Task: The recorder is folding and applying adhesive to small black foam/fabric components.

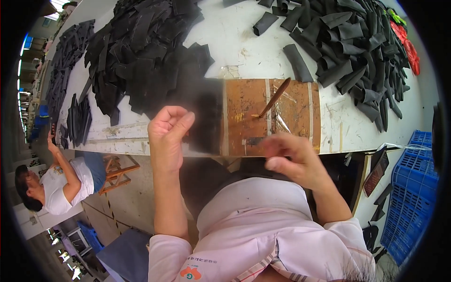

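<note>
Over the near edge of the table, my left hand [170, 134] is closed, its thumb pressed against bent fingers. What it pinches, if anything, is hidden. Right beside it a blurred black sheet-like piece [204, 117] covers the left part of a worn brown board [244, 101] with tape strips. My right hand [296, 157], slightly blurred, is at the board's front edge with bent fingers and the thumb apart from them; nothing shows between. A slim brown wooden-handled stick [276, 97] slants up from the board, beyond my right hand.
A big heap of flat black pieces [141, 51] fills the table's far left. Rolled dark tube-like pieces [347, 51] are piled at the far right, near a red plastic bag [405, 44]. Blue crates [408, 188] stand at right. Another person [66, 183] sits at left.
</note>
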Motion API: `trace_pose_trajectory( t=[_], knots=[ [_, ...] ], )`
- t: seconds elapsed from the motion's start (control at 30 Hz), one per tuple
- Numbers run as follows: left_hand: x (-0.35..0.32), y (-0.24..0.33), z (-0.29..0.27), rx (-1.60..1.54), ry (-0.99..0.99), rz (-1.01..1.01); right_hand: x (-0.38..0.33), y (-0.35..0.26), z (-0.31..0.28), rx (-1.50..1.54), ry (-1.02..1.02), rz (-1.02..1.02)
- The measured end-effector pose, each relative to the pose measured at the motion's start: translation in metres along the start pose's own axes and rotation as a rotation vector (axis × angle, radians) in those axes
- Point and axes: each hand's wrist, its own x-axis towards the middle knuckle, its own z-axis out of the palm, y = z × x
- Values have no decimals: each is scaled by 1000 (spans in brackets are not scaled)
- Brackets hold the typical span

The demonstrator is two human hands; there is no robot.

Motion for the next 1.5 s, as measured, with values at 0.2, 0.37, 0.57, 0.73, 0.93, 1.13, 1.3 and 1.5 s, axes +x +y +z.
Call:
trace_pose_trajectory(
  t=[0.2, 0.37, 0.57, 0.73, 0.93, 1.13, 1.3, 1.5],
  knots=[
    [-47, 0, 22, 291, -85, -53, 26, 1, 57, 657, -156, 250],
    [-65, -11, 23, -1, 42, -37, 20, 22, 64, 652, -12, 237],
    [-92, -20, 14, -231, -141, -139, 15, 9, 62, 861, 156, 252],
    [-95, -18, 31, -144, -103, -109, 11, 20, 58, 840, 151, 221],
    [-93, -20, 36, -114, -76, -151, 10, 20, 62, 866, 160, 167],
    [-89, -26, 40, -45, -11, -143, 10, 20, 57, 814, 66, 218],
    [-87, -29, 37, 189, 114, 55, 8, 22, 26, -342, -104, 92],
    [-95, -25, 44, 285, 14, 109, -8, 8, 49, -298, 277, -426]
  ],
)
